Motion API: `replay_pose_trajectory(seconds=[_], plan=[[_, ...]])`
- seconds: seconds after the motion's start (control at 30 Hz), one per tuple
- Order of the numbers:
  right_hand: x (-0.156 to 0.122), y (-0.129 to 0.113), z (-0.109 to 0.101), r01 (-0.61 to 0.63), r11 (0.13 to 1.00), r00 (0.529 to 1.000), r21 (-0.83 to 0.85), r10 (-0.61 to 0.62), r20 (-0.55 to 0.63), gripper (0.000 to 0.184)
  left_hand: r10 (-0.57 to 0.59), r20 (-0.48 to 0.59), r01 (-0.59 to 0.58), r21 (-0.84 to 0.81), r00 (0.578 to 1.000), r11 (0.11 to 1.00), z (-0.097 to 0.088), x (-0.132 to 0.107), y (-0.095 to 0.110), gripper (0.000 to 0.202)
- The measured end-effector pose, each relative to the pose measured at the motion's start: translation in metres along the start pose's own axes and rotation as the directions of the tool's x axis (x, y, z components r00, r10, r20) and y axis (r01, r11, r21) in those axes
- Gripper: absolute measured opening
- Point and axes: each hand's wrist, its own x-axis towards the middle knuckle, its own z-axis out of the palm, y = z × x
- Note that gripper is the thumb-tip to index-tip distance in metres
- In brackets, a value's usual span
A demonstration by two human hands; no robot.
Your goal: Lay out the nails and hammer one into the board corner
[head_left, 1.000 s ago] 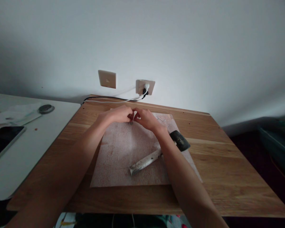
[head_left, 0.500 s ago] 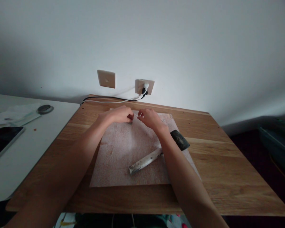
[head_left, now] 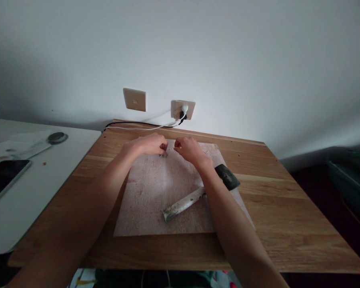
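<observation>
Both my hands rest at the far end of a thin pinkish board (head_left: 156, 200) that lies on a wooden table (head_left: 288, 224). My left hand (head_left: 151, 145) is curled, its fingertips pinching something small and dark that I cannot make out, held against the board. My right hand (head_left: 189, 149) sits just to the right, fingers curled in a pinch, a small gap apart from the left. A hammer (head_left: 198, 194) with a pale worn handle and a dark head lies on the board under my right forearm.
A wall socket (head_left: 183, 109) with white and black cables and a blank plate (head_left: 134, 99) are on the wall behind. A white desk (head_left: 24, 200) on the left holds a dark tablet (head_left: 3, 176), papers and a round grey object (head_left: 57, 137).
My hands were touching a second ago; the right one has drawn slightly to the right, leaving a small gap. The left hand stays in place.
</observation>
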Motion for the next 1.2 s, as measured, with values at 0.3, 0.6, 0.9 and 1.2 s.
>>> replay_pose_trajectory(seconds=[0.3,0.6,0.9,1.2], plan=[[0.002,0.001,-0.002,0.073,0.994,0.997,0.078,-0.073,-0.012,0.030,0.005,-0.004,-0.005,0.003,1.000,1.000,-0.002,-0.001,-0.003,0.013],[0.002,-0.001,-0.003,0.181,0.962,0.970,0.203,-0.209,0.127,0.028,-0.026,0.022,0.027,-0.019,0.999,0.999,-0.007,-0.006,-0.014,0.010],[0.004,-0.005,0.004,0.144,0.974,0.973,0.172,-0.172,0.156,0.030,-0.119,0.087,0.111,0.088,0.989,0.990,-0.006,-0.005,-0.003,0.012],[0.003,-0.009,0.003,0.127,0.978,0.977,0.166,-0.152,0.147,0.032,-0.126,0.061,0.118,0.122,0.990,0.986,-0.005,-0.003,0.003,0.017]])
